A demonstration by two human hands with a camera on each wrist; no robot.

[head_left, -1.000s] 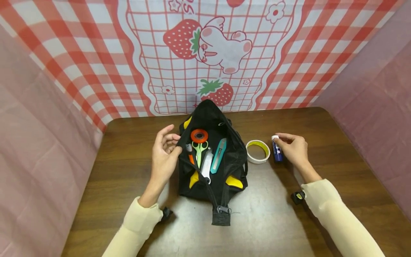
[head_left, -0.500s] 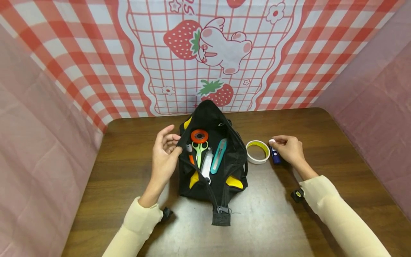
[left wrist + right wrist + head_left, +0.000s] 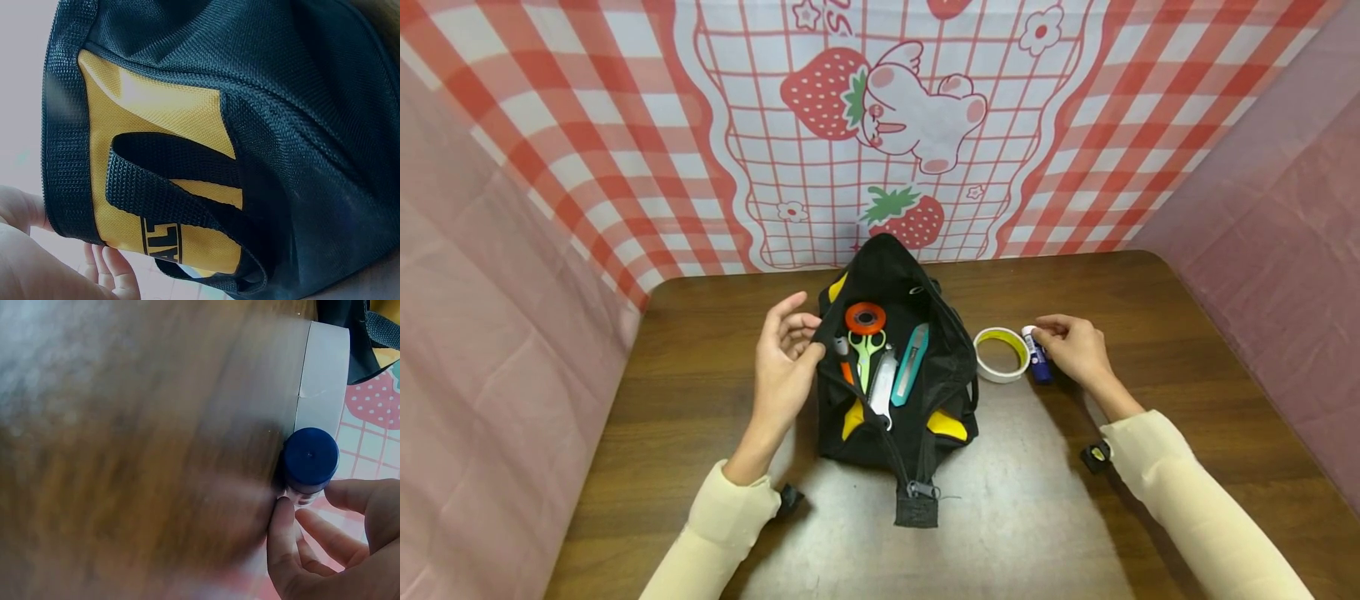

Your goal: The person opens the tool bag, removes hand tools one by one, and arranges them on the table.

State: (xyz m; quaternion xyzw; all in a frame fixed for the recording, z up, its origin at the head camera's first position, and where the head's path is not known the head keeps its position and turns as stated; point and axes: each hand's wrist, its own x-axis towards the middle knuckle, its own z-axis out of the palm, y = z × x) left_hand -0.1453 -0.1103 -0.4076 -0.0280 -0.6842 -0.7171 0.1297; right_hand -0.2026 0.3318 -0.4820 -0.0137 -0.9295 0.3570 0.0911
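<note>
A black tool bag (image 3: 951,367) with yellow panels stands unzipped at mid-table. My left hand (image 3: 784,358) pinches its left rim; in the left wrist view the thumb and fingers (image 3: 115,272) meet at the bag's edge. Inside lie an orange tape roll (image 3: 866,317), light green scissors (image 3: 864,367), a white folding tool (image 3: 883,387), a teal box cutter (image 3: 912,365) and an orange-and-grey item (image 3: 845,358), partly hidden. My right hand (image 3: 1075,350) pinches the white end of a blue glue stick (image 3: 1039,362), which lies right beside a white tape roll (image 3: 1002,377).
The wooden table (image 3: 700,400) has its back edge against a red-checked strawberry cloth (image 3: 917,108). Pink cloth (image 3: 482,333) hangs on both sides. The bag's zipper end (image 3: 917,508) points toward me on the tabletop.
My right hand has shifted slightly left, bringing the glue stick with it toward the white tape roll. The left hand and the bag have stayed put.
</note>
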